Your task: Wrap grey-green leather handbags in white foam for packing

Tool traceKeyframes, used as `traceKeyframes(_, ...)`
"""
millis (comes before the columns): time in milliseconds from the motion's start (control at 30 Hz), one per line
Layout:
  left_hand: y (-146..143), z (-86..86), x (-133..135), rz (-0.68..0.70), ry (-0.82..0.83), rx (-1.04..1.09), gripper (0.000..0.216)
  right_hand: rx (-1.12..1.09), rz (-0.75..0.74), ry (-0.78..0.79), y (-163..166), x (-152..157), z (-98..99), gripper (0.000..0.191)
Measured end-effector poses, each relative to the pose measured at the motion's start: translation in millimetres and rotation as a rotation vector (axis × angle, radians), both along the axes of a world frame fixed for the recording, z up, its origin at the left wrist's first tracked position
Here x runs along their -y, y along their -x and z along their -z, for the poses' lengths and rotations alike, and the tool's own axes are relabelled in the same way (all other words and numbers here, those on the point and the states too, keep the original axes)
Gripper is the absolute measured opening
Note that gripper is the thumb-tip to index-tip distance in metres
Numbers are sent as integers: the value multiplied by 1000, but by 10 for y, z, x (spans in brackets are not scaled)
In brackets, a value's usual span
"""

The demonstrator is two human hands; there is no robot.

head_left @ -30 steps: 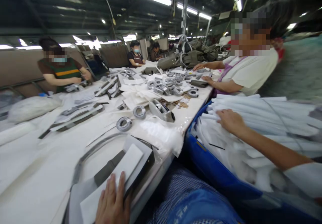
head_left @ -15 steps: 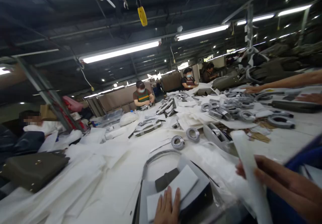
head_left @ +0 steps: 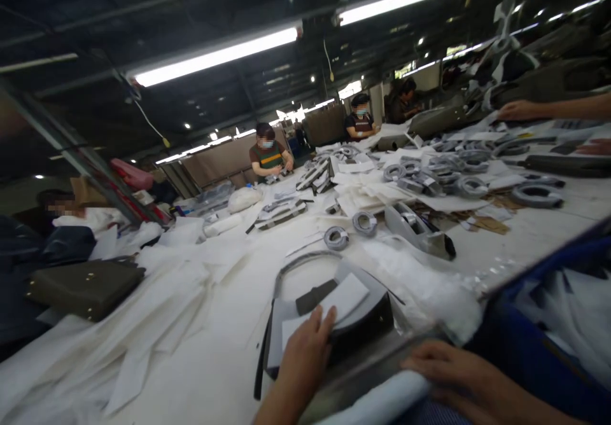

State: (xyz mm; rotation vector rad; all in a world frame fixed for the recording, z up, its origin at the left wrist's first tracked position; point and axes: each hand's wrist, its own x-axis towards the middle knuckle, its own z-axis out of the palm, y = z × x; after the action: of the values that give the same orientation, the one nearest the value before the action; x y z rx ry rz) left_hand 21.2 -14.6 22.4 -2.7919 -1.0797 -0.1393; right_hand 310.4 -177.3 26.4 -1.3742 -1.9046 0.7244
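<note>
My left hand (head_left: 305, 354) lies flat, fingers stretched out, on a white sheet (head_left: 329, 310) that covers a dark grey bag (head_left: 360, 323) at the near edge of the long work table (head_left: 214, 374). A grey strap (head_left: 291, 269) loops out from the bag. My right hand (head_left: 449, 371) rests near the table's front edge with its fingers curled over a rolled white sheet (head_left: 377, 403). Right of it stands a blue bin (head_left: 529, 342) with white sheets inside.
A tape dispenser (head_left: 417, 229) and tape rolls (head_left: 337, 237) lie mid-table, with more rolls (head_left: 458, 180) farther back. White sheets (head_left: 157, 310) spread to the left beside an olive bag (head_left: 83, 288). Several people sit along the table; another person's arm (head_left: 548, 108) reaches in at right.
The camera swung left and then dipped. My right hand left the blue bin carrying a white rolled sheet and brought it down to the table's front edge. My left hand stayed on the bag.
</note>
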Motion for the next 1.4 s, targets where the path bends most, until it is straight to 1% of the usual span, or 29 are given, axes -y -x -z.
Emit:
traceKeyframes(67, -41, -243, 36, -12, 117, -55, 64, 238, -39, -252, 2, -90, -40, 38)
traceKeyframes(100, -63, -335, 40, -13, 157, -72, 62, 327, -24, -359, 31, -145, -40, 43)
traceKeyframes(133, -82, -403, 39, -15, 184, -74, 61, 391, -2, -451, 76, -205, -29, 45)
traceKeyframes(200, -106, -476, 36, -10, 214, -60, 60, 464, 64, -580, 203, -336, 9, 45)
traceKeyframes(333, -115, -497, 72, -19, 243, -34, 58, 489, 178, -704, 484, -607, 99, 36)
traceKeyframes(400, -111, -486, 95, -30, 238, -7, 60, 478, 184, -730, 594, -711, 154, 31)
traceKeyframes(467, -104, -462, 113, -30, 225, 27, 67, 465, 181, -738, 671, -777, 221, 28)
traceKeyframes(567, -84, -395, 129, -9, 201, 46, 81, 433, 196, -752, 717, -803, 318, 27)
traceKeyframes(667, -61, -297, 146, 21, 140, 59, 82, 389, 172, -777, 680, -764, 334, 29)
traceKeyframes(733, -55, -225, 163, 36, 81, 80, 77, 361, 123, -788, 618, -726, 261, 31)
traceKeyframes(833, -61, -121, 192, 45, 5, 107, 71, 385, 13, -796, 494, -734, 52, 40)
traceKeyframes(900, -68, -61, 216, 34, -30, 124, 68, 469, -45, -747, 412, -820, -73, 50)
traceKeyframes(967, -66, -13, 247, 14, -63, 138, 66, 550, -82, -683, 343, -943, -113, 57)
traceKeyframes(1033, -58, 31, 287, -2, -108, 146, 65, 596, -108, -669, 290, -1045, -52, 58)
traceKeyframes(1100, -63, 101, 311, -10, -169, 155, 66, 622, -128, -722, 247, -1111, 86, 56)
traceKeyframes(1167, -101, 211, 277, -17, -235, 175, 65, 644, -102, -758, 212, -1169, 254, 59)
traceKeyframes(1233, -177, 337, 183, 8, -300, 154, 56, 661, -80, -810, 189, -1231, 384, 60)
traceKeyframes(1300, -267, 450, 77, 4, -364, 162, 47, 657, -67, -856, 176, -1270, 427, 60)
traceKeyframes(1400, -357, 596, -24, 7, -472, 228, 34, 605, -75, -867, 140, -1242, 384, 61)
